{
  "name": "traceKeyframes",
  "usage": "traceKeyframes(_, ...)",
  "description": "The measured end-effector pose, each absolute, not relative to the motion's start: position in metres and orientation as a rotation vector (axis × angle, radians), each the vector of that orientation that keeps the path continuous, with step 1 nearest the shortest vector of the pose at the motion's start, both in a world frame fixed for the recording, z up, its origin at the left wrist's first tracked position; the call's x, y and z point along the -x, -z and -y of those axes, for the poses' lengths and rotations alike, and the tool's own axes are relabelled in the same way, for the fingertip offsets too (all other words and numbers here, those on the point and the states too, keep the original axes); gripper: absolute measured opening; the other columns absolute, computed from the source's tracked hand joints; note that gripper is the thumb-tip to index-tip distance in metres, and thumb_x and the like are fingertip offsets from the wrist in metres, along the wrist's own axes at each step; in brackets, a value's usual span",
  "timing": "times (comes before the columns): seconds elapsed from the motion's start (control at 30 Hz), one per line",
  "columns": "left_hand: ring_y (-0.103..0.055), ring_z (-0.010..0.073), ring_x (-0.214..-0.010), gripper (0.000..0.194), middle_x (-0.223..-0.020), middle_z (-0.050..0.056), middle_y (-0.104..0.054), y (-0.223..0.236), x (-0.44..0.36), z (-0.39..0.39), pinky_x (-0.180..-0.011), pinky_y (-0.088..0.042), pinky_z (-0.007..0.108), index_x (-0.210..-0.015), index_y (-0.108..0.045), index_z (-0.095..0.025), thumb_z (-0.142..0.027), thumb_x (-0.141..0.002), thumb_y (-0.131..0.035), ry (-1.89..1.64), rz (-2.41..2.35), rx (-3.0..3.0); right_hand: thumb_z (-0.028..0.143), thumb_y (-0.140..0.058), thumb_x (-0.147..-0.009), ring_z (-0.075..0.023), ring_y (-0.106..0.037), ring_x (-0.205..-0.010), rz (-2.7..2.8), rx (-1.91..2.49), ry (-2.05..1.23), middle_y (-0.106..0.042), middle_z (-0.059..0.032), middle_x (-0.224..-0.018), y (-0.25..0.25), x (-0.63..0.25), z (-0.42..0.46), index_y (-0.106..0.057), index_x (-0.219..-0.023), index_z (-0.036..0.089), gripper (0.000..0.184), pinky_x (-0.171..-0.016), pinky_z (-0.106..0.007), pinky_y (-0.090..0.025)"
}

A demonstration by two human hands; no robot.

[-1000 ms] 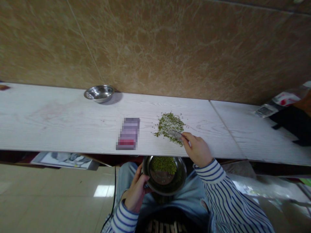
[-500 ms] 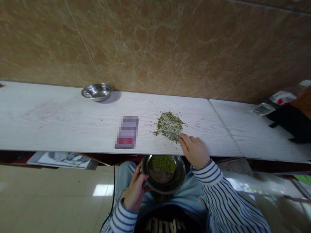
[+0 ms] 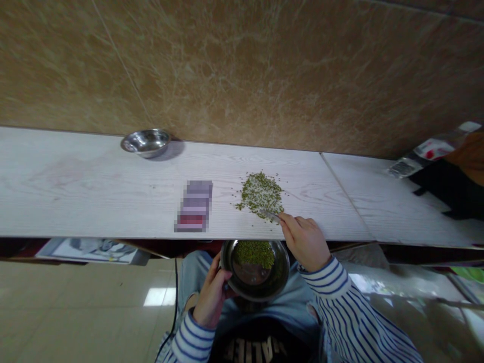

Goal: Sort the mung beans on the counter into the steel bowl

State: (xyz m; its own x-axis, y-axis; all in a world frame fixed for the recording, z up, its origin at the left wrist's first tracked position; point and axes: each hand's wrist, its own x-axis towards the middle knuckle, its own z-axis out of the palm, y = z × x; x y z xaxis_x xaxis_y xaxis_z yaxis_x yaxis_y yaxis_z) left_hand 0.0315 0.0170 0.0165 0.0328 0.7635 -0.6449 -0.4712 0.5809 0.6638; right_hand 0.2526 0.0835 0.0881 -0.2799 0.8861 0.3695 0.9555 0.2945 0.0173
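My left hand (image 3: 214, 295) grips the left side of a metal bowl (image 3: 282, 282), thumb on the rim. The bowl is held tilted over my lap, right at the table's front edge. Small green beans (image 3: 254, 253), which look like mung beans, lie at its far side. Between the fingers of my right hand (image 3: 307, 241) is a small metal spoon (image 3: 269, 214), partly covered by my grip. Its tip touches the near edge of a patch of scattered green beans (image 3: 261, 191) on the white table. The bowl sits just below and left of this hand.
A second metal bowl (image 3: 146, 143) stands against the wall at the back left. Left of the scattered beans lies a blurred-out phone-shaped object (image 3: 194, 205). At the far right are a clear plastic bottle (image 3: 423, 154) and a black item (image 3: 449, 189).
The spoon has turned and its bowl looks narrower now, still at the near edge of the scattered beans. My left hand and the metal bowl stay nearly in place. The view has shifted slightly.
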Motion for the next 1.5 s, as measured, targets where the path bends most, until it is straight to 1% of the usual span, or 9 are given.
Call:
traceKeyframes(0.1,-0.054,0.0161,-0.076,0.063,-0.093,0.001,-0.063,-0.018,-0.033,-0.017,-0.059,-0.045,0.026,-0.129,-0.047,-0.028,-0.02,-0.067,-0.056,-0.973,-1.208,-0.299,0.021,-0.042,-0.093,-0.0161,-0.061,-0.078,2.303,1.644,0.285,-0.07,-0.0062,-0.086,-0.089,-0.252,-0.078,-0.059,-0.107,0.018,0.022,-0.073,-0.028,-0.036)
traceKeyframes(0.37,-0.053,0.0157,-0.078,0.06,-0.1,0.002,-0.061,-0.016,-0.034,-0.015,-0.06,-0.046,0.026,-0.128,-0.047,-0.029,-0.021,-0.069,-0.055,-0.964,-1.198,-0.325,0.021,-0.042,-0.094,-0.0164,-0.06,-0.078,2.313,1.66,0.246,-0.069,-0.0056,-0.083,-0.091,-0.255,-0.072,-0.06,-0.106,0.018,0.022,-0.074,-0.028,-0.035)
traceKeyframes(0.67,-0.052,0.0148,-0.076,0.061,-0.093,0.001,-0.062,-0.014,-0.035,-0.015,-0.06,-0.046,0.026,-0.127,-0.049,-0.029,-0.021,-0.067,-0.058,-0.974,-1.196,-0.323,0.021,-0.041,-0.094,-0.0157,-0.061,-0.079,2.264,1.644,0.21,-0.07,-0.006,-0.089,-0.086,-0.265,-0.064,-0.06,-0.106,0.017,0.022,-0.075,-0.028,-0.037)
traceKeyframes(0.9,-0.054,0.0151,-0.078,0.061,-0.101,0.002,-0.063,-0.017,-0.037,-0.015,-0.06,-0.046,0.025,-0.127,-0.049,-0.03,-0.022,-0.067,-0.058,-0.966,-1.199,-0.307,0.026,-0.039,-0.095,-0.0166,-0.062,-0.08,2.218,1.663,0.215,-0.069,-0.0067,-0.088,-0.084,-0.276,-0.057,-0.06,-0.106,0.018,0.025,-0.076,-0.029,-0.039)
traceKeyframes(1.07,-0.054,0.0151,-0.074,0.063,-0.095,0.002,-0.063,-0.017,-0.039,-0.017,-0.059,-0.046,0.026,-0.127,-0.05,-0.028,-0.021,-0.065,-0.059,-0.973,-1.217,-0.298,0.025,-0.039,-0.095,-0.0163,-0.062,-0.081,2.238,1.673,0.179,-0.069,-0.0069,-0.089,-0.083,-0.277,-0.053,-0.06,-0.107,0.017,0.024,-0.077,-0.029,-0.039)
traceKeyframes(1.23,-0.053,0.0141,-0.072,0.062,-0.093,0.001,-0.064,-0.018,-0.041,-0.017,-0.06,-0.046,0.026,-0.129,-0.048,-0.029,-0.02,-0.067,-0.058,-0.987,-1.195,-0.308,0.023,-0.041,-0.094,-0.0164,-0.062,-0.082,2.241,1.669,0.159,-0.069,-0.0059,-0.089,-0.085,-0.272,-0.051,-0.059,-0.106,0.018,0.022,-0.078,-0.029,-0.038)
traceKeyframes(1.33,-0.054,0.0143,-0.074,0.061,-0.094,0.001,-0.064,-0.019,-0.041,-0.016,-0.061,-0.047,0.026,-0.128,-0.049,-0.028,-0.02,-0.068,-0.058,-0.989,-1.186,-0.308,0.023,-0.04,-0.094,-0.0165,-0.062,-0.081,2.23,1.695,0.177,-0.069,-0.0064,-0.088,-0.084,-0.272,-0.053,-0.059,-0.106,0.017,0.023,-0.077,-0.029,-0.039)
traceKeyframes(1.5,-0.055,0.0152,-0.074,0.063,-0.094,0.002,-0.064,-0.019,-0.04,-0.016,-0.061,-0.047,0.027,-0.129,-0.048,-0.028,-0.02,-0.067,-0.058,-0.995,-1.179,-0.294,0.024,-0.04,-0.094,-0.0163,-0.062,-0.081,2.247,1.674,0.164,-0.07,-0.0066,-0.089,-0.082,-0.27,-0.056,-0.059,-0.108,0.018,0.024,-0.077,-0.029,-0.039)
